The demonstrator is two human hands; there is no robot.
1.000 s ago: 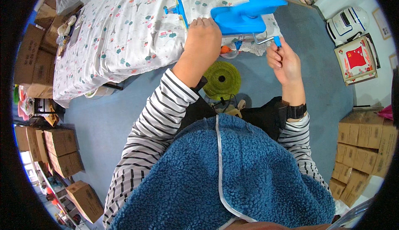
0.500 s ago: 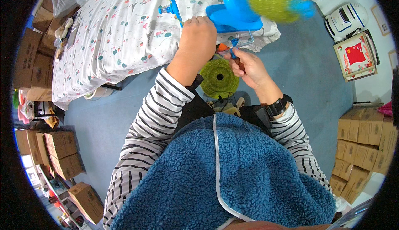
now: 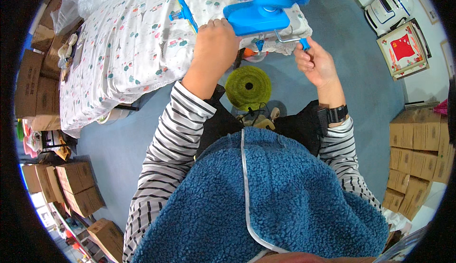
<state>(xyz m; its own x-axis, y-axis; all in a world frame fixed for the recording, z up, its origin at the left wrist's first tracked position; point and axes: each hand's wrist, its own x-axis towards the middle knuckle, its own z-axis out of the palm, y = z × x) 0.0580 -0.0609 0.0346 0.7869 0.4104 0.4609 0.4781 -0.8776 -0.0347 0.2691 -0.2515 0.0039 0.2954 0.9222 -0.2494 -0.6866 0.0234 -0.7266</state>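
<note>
One blue winder (image 3: 256, 23), right grip (image 3: 317, 63) clamped on crank handle (image 3: 304, 44), left grip (image 3: 215, 42) against it, hold unclear

Catching smooth, glossy plastic on the blue winder (image 3: 256, 24), shiny metal along the crank (image 3: 288, 40), fuzzy matt yarn on the green roll (image 3: 235, 88), matt cloth in the tablecloth (image 3: 123, 49), rough fleece on the blue garment (image 3: 304, 187)!

Left arm (image 3: 171, 139) is angled forward and inward; left hand (image 3: 217, 42) is held knuckles-forward, back up, fingertips hidden, so grip can't be confirmed. Right arm (image 3: 338, 149) is extended forward; right hand (image 3: 319, 66) is tipped slightly left, fingers (image 3: 304, 61) curled in, thumb side turned forward.
</note>
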